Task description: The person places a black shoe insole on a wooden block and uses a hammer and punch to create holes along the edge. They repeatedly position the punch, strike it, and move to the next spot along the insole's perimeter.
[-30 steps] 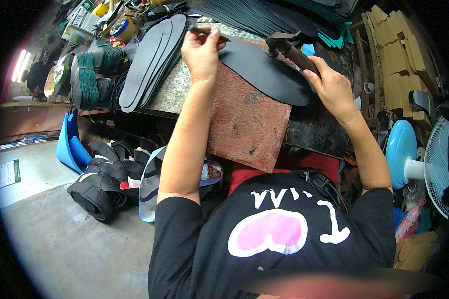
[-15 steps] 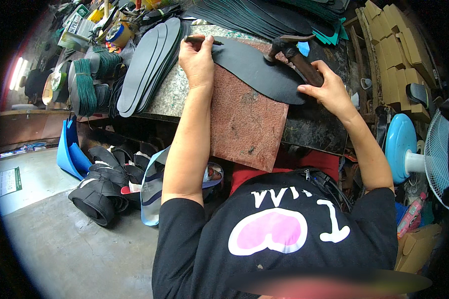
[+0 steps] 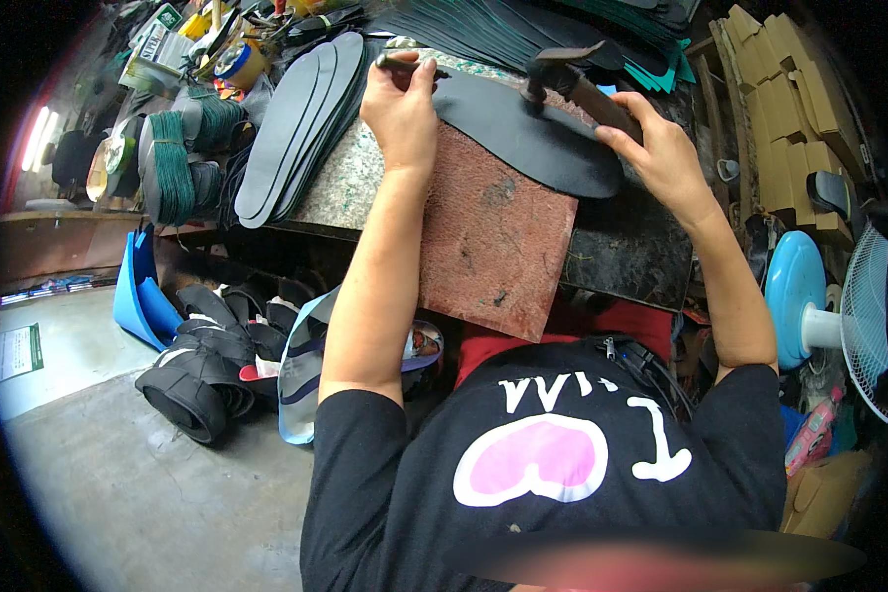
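A black sole-shaped sheet [image 3: 523,133] lies across a reddish-brown board [image 3: 488,247] on the worktable. My left hand [image 3: 405,104] is closed around a short, dark, pen-like tool [image 3: 397,63], just past the sheet's left end; its tip is too small to make out. In my right hand [image 3: 656,148] is a hammer [image 3: 592,102] with a dark head and a wooden handle. The hammer's head hangs over the middle of the sheet; whether it touches cannot be told. My right fingers wrap the handle above the sheet's right end.
Left of the board lies a fanned stack of grey soles [image 3: 296,128], and more dark sheets [image 3: 474,35] are piled behind. Green cord bundles [image 3: 171,163] stand at the far left. Black shoe uppers [image 3: 202,370] lie on the floor. Cardboard boxes [image 3: 804,109] and a blue fan [image 3: 799,296] are at right.
My left hand has shifted slightly right with the tool. My right hand and the hammer have moved a little up. The sheet's right end has slid slightly right and away.
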Demonstrator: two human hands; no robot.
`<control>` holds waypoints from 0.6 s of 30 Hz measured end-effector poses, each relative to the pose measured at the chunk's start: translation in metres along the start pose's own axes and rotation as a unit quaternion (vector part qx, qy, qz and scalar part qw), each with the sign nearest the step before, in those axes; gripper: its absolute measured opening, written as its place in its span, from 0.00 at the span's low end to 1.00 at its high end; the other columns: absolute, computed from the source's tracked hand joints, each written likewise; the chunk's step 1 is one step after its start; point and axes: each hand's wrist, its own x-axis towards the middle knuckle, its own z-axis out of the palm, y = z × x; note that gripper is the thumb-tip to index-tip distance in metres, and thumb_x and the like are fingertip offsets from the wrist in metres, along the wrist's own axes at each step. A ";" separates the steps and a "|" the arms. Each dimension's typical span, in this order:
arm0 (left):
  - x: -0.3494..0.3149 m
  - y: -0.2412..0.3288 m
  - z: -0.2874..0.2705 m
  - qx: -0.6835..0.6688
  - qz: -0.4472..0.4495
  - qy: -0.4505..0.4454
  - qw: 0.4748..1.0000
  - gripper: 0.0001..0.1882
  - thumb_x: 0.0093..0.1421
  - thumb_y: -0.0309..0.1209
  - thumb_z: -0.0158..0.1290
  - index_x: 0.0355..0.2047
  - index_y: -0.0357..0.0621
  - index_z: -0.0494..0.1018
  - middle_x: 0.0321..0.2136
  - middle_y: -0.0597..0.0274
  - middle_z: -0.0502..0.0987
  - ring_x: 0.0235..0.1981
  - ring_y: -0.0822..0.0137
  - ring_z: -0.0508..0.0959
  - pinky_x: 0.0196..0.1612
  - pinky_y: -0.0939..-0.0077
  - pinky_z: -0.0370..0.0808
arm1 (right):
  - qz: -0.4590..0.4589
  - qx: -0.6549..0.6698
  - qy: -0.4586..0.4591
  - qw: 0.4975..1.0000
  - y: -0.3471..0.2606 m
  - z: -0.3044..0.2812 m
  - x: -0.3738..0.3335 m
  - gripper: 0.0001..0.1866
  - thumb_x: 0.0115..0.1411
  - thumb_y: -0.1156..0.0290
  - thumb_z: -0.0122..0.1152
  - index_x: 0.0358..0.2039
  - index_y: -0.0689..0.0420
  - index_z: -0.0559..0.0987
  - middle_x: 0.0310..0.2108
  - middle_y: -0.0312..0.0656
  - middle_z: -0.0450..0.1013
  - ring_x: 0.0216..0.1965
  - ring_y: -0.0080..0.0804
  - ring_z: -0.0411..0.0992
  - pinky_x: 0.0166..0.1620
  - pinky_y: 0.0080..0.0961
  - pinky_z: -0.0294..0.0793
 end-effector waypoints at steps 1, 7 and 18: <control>0.006 -0.002 0.001 0.021 0.009 -0.009 1.000 0.09 0.54 0.28 0.63 0.34 0.39 0.76 0.27 0.61 0.80 0.29 0.70 0.79 0.37 0.75 0.75 | -0.015 0.001 0.000 1.000 0.000 0.002 -0.001 0.25 0.61 0.49 0.58 0.52 0.53 0.72 0.40 0.52 0.78 0.43 0.53 0.76 0.43 0.43 0.74; 0.036 -0.019 -0.004 0.037 -0.099 -0.081 0.991 0.10 0.54 0.29 0.63 0.33 0.38 0.76 0.29 0.63 0.79 0.31 0.72 0.77 0.38 0.76 0.74 | 0.017 0.032 -0.015 0.999 -0.002 0.008 0.000 0.20 0.65 0.51 0.53 0.51 0.49 0.72 0.38 0.51 0.78 0.40 0.53 0.77 0.41 0.44 0.74; 0.016 0.002 -0.012 -0.049 -0.106 -0.030 0.993 0.06 0.58 0.25 0.60 0.34 0.38 0.75 0.28 0.61 0.80 0.28 0.71 0.80 0.29 0.79 0.80 | -0.034 -0.104 0.004 0.994 -0.021 0.005 -0.011 0.20 0.65 0.51 0.51 0.54 0.42 0.71 0.34 0.49 0.79 0.34 0.52 0.78 0.36 0.44 0.77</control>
